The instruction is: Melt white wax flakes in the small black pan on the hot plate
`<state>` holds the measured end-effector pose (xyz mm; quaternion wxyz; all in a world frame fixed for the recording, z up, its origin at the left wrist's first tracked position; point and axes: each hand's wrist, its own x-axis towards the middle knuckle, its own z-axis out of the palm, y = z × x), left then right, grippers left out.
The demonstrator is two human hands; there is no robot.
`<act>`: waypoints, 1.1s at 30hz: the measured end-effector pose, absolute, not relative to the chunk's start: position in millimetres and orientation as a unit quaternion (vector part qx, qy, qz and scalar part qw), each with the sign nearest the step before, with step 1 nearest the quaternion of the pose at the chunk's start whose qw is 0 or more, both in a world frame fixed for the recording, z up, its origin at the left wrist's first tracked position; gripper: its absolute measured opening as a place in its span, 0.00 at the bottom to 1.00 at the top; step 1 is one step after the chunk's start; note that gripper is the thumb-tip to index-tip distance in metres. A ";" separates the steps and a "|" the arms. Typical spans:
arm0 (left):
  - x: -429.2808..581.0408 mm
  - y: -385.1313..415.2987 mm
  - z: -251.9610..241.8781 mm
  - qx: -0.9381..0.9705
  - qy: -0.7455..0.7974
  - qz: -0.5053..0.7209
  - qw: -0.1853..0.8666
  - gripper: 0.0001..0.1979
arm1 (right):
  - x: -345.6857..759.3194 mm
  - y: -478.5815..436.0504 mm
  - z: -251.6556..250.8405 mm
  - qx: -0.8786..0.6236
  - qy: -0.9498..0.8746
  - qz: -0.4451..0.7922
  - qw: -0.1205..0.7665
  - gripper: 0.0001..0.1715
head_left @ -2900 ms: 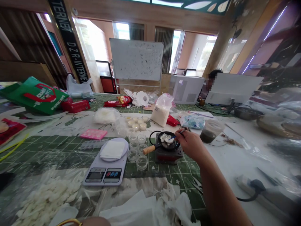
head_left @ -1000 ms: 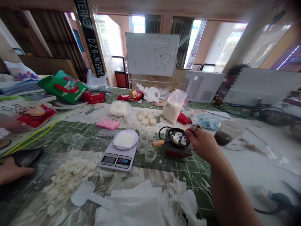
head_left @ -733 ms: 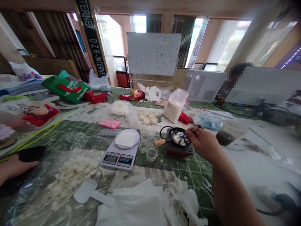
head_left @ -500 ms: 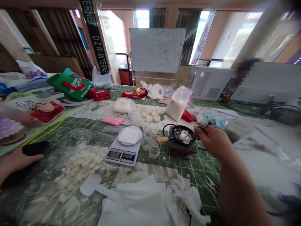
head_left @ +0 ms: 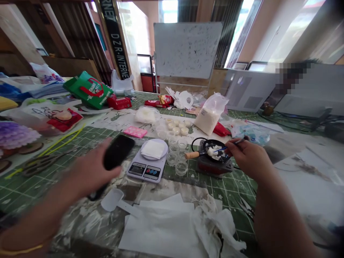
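My left hand, blurred by motion, is wrapped round a black smartphone and holds it above the plastic sheet, left of the kitchen scale. A stack of white paper lies on the scale's plate. In my right hand is a thin blue stick, pinched between thumb and fingers. Its tip reaches into white lumps in a small black frying pan. The pan, with its wooden handle pointing left, sits on a small hot plate.
Clear cups stand between scale and pan. A white scoop and white paper sheets lie in front, with pliers to the right. Scissors rest at left. Behind are a bag of white granules and a pink mold.
My left hand has lifted the smartphone and swung it right and forward, now over the white flakes. My right hand keeps the stick in the pan. The view has shifted slightly.
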<state>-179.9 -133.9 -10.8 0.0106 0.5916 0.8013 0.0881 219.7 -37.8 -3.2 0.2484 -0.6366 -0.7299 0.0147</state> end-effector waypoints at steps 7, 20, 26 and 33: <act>-78.6 -122.1 -71.4 0.676 0.732 -0.066 -0.048 0.41 | 222.7 -40.1 -0.1 -0.648 -0.725 -0.005 0.234 0.18; -73.7 -87.3 -76.0 0.598 0.796 -0.084 0.039 0.44 | 216.3 -40.3 -0.2 -0.636 -0.736 -0.028 0.231 0.17; -66.3 -88.2 -79.1 0.595 0.801 -0.072 0.016 0.45 | 213.3 -44.5 0.0 -0.623 -0.744 -0.024 0.240 0.17; -102.2 -90.4 -50.4 0.629 0.764 -0.070 0.127 0.49 | 217.6 -43.0 -0.6 -0.625 -0.744 0.005 0.237 0.17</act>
